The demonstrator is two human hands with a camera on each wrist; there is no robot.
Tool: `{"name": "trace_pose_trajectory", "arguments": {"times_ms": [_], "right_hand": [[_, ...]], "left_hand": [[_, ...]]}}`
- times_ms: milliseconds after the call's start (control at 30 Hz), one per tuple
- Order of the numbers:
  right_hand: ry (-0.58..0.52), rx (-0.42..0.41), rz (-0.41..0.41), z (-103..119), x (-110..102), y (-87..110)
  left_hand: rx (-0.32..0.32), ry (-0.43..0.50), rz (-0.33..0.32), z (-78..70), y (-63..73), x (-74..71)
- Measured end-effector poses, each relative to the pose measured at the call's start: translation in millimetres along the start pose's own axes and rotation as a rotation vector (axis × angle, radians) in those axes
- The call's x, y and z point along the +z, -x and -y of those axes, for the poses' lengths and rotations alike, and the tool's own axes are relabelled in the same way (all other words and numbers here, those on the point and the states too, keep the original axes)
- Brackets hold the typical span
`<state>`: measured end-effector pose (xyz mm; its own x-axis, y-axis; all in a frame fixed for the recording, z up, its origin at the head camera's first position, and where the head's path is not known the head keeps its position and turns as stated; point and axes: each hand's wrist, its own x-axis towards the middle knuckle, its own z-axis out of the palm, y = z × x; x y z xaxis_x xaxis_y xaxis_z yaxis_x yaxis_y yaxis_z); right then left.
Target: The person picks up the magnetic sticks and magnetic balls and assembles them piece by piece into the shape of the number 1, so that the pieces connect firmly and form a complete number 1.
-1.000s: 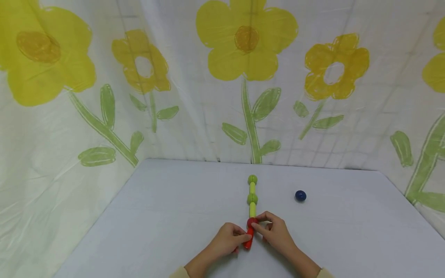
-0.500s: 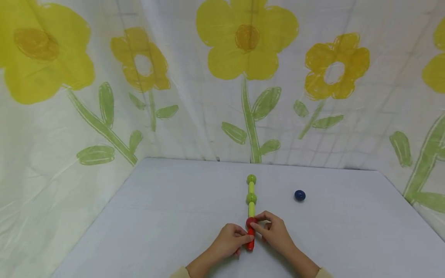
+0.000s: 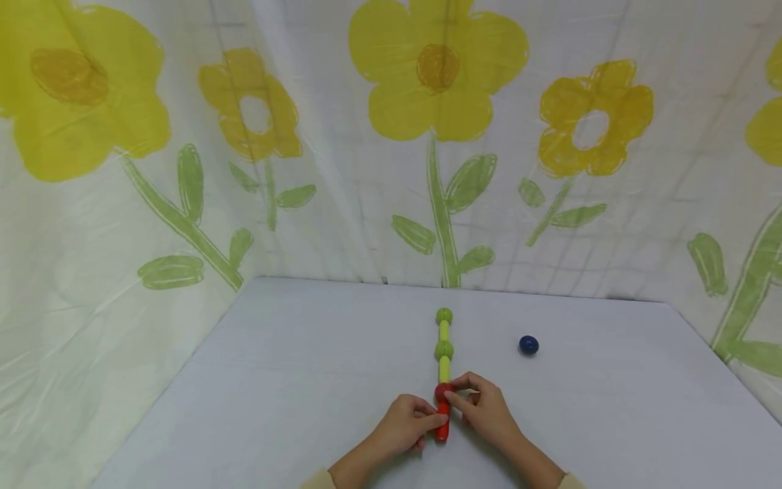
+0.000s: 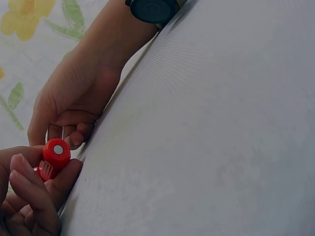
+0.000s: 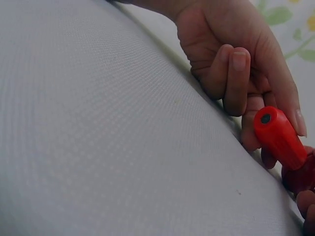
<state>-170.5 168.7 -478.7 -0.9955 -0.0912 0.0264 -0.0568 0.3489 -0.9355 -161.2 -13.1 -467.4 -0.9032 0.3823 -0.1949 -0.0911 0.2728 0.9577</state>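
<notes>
A straight line of magnetic rods and balls lies on the table in the head view. Its near end is a red rod (image 3: 442,432), pinched between thumb and fingers of my left hand (image 3: 400,426). Just beyond it, my right hand (image 3: 490,413) pinches the red ball (image 3: 441,392), which touches the rod. Farther along come a yellow-green rod (image 3: 444,369), a green ball (image 3: 444,350), another yellow-green rod (image 3: 444,331) and a green ball (image 3: 444,315) at the far end. A round silvery disc shows on the rod's end face (image 4: 58,149) in the left wrist view.
A dark blue ball (image 3: 528,345) lies apart, to the right of the line. The pale table (image 3: 293,367) ends at the back against a hanging sheet (image 3: 342,238) printed with yellow flowers.
The red rod's near end has swung slightly right, so the rod now lies more in line with the others. My left hand shifted with it; the right hand stays on the red ball.
</notes>
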Motion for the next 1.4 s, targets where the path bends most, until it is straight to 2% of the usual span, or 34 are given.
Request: {"name": "trace_pose_trajectory", "arguments": {"times_ms": [233, 633, 1400], "right_hand": [[-0.008, 0.009, -0.007, 0.6, -0.4, -1.0], [-0.02, 0.005, 0.008, 1.3, 0.0, -0.1], [-0.016, 0.007, 0.004, 1.1, 0.5, 0.4]], "left_hand": [[0.02, 0.017, 0.009, -0.4, -0.3, 2.1], [0.005, 0.061, 0.012, 0.0, -0.5, 3.7], [0.005, 0.071, 0.038, 0.8, -1.4, 1.7]]}}
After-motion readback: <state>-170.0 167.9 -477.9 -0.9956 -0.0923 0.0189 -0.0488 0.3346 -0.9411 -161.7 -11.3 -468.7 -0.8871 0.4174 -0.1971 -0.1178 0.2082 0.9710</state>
